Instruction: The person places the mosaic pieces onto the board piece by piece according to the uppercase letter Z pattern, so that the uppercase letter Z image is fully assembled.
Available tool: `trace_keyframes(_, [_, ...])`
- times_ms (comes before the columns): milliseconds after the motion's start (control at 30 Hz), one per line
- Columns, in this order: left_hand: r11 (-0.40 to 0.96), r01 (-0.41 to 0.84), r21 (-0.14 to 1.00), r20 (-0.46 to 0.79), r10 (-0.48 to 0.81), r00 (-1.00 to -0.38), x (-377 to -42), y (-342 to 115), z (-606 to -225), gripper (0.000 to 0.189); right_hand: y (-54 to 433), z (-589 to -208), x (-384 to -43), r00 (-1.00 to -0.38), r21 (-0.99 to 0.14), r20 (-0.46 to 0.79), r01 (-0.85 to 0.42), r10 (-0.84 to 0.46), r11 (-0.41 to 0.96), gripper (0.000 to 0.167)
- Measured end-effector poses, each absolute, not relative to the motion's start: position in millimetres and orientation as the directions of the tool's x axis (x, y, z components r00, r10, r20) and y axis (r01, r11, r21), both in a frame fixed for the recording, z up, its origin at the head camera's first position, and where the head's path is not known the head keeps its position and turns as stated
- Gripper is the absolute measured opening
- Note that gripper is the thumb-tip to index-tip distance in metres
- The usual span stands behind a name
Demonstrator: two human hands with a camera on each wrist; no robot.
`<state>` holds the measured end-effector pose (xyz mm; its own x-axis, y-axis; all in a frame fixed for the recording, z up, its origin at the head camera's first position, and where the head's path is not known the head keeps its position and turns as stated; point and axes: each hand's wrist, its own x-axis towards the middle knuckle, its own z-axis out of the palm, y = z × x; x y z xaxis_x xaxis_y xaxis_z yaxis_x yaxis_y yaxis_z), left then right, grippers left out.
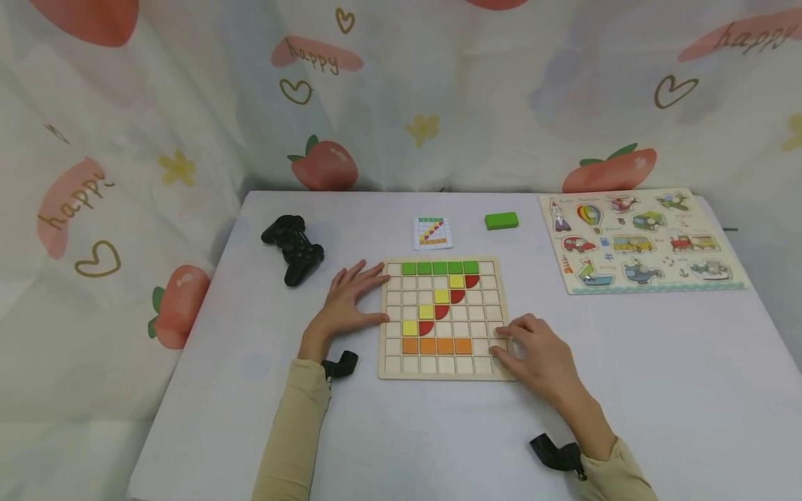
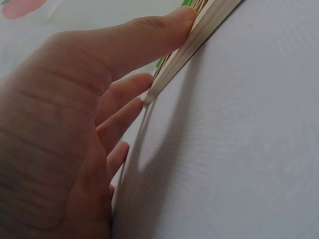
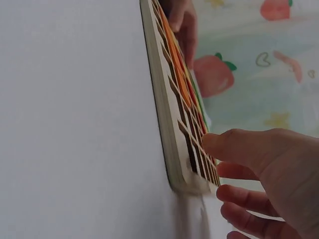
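Note:
A wooden grid board point(image 1: 445, 378) lies flat on the table between both hands. In its cells sit a row of green squares point(image 1: 440, 268), a diagonal of yellow squares point(image 1: 426, 312) with red quarter-round pieces point(image 1: 458, 296), and a row of orange squares point(image 1: 436, 346). My left hand point(image 1: 344, 303) touches the board's left edge, thumb and fingers spread; the left wrist view shows the thumb point(image 2: 164, 32) against the side. At the right edge, my right hand point(image 1: 541, 358) rests thumb and forefinger by the lower cells, its fingers loosely bent.
Behind the board lie a small pattern card point(image 1: 432, 233) and a green block point(image 1: 501, 220). A black game controller point(image 1: 293, 249) is at the back left. A picture puzzle board point(image 1: 645, 243) of vehicles occupies the back right. A printed curtain point(image 1: 388, 90) hangs behind the table.

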<state>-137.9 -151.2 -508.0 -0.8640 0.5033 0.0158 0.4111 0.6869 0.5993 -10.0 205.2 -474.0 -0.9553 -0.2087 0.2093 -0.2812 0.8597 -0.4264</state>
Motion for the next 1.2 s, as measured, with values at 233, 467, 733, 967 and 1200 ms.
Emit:
trace_keyframes(233, [0.686, 0.419, 0.595, 0.024, 0.506, -0.862, -137, -152, -507, 0.078, 256, -462, 14, -0.996, -0.399, 0.069, -0.081, -0.058, 0.913, 0.046])
trace_keyframes(467, [0.692, 0.409, 0.594, 0.016, 0.498, -0.867, -138, -151, -505, 0.078, 270, -462, 23, -0.999, -0.405, 0.044, -0.027, -0.009, 0.914, 0.035])
trace_keyframes(733, [0.689, 0.41, 0.598, 0.018, 0.5, -0.866, -138, -150, -508, 0.078, 247, -459, 2, -0.972, -0.445, 0.193, -0.21, -0.136, 0.871, 0.025])
trace_keyframes(967, [0.681, 0.419, 0.601, 0.019, 0.512, -0.859, -138, -151, -509, 0.078, 209, -462, -22, -0.917, -0.527, 0.181, -0.396, -0.356, 0.752, 0.021])
trace_keyframes(1200, [0.678, 0.426, 0.598, 0.037, 0.508, -0.86, -138, -152, -509, 0.078, 196, -465, -30, -0.905, -0.514, 0.141, -0.413, -0.401, 0.752, 0.017])
